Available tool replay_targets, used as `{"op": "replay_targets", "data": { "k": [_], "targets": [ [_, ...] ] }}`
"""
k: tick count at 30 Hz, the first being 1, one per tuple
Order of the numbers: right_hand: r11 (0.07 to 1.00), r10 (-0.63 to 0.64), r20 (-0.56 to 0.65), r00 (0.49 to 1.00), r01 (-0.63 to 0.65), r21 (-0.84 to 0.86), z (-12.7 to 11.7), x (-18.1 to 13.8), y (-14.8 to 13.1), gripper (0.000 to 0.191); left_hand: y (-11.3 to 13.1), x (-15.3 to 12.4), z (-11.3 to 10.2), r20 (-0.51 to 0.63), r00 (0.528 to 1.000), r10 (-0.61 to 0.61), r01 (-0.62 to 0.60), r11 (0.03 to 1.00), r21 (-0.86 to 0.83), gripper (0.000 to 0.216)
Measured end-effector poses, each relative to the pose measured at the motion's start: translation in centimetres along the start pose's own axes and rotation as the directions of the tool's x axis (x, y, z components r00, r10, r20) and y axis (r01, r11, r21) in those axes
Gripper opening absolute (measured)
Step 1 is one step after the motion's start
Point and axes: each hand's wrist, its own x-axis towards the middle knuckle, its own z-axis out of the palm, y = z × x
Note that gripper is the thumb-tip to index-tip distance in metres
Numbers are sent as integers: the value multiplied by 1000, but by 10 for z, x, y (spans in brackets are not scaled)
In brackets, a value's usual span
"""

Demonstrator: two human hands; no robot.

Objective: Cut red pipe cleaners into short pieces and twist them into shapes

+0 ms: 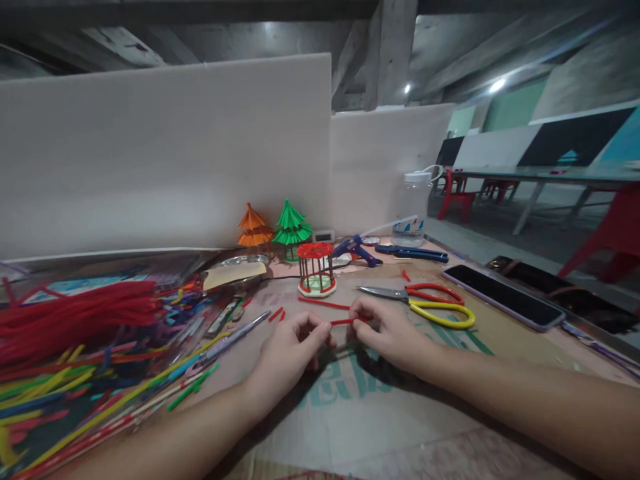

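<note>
Between my two hands runs a short red pipe cleaner (342, 323). My left hand (300, 343) pinches its left end with thumb and fingers. At its other end, the fingers of my right hand (385, 330) are closed on it. Just beyond lies another red pipe cleaner (325, 303), flat on the table, its right end close to my right fingers. Behind that stands a small round pavilion frame (317, 270) with a red top, dark posts and a pale base. Scissors (425, 303) with red and yellow handles lie beyond my right hand.
Loose pipe cleaners (75, 333) in many colours cover the left side. Orange (254, 227) and green (291, 223) tiered roofs stand at the back, near a blue glue gun (357, 250), pliers (413, 253) and a clear bottle (411, 207). A phone (503, 295) lies at right.
</note>
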Motion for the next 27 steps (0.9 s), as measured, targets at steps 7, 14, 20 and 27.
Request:
{"op": "replay_targets", "data": {
  "k": [7, 14, 20, 27],
  "targets": [
    [988, -124, -93, 988, 114, -104, -4, -2, 2, 4, -15, 2, -4, -89, 960, 266, -227, 924, 307, 38],
    [879, -331, -33, 943, 295, -374, 5, -5, 9, 5, -12, -10, 0, 100, 849, 519, -490, 703, 515, 41],
    [829, -412, -27, 911, 362, -426, 5, -6, 5, 7, -5, -15, 4, 153, 861, 485, -479, 674, 562, 42],
    [821, -379, 8, 925, 340, -459, 5, -7, 2, 8, -4, -17, 4, 223, 838, 498, -518, 599, 610, 40]
  ]
}}
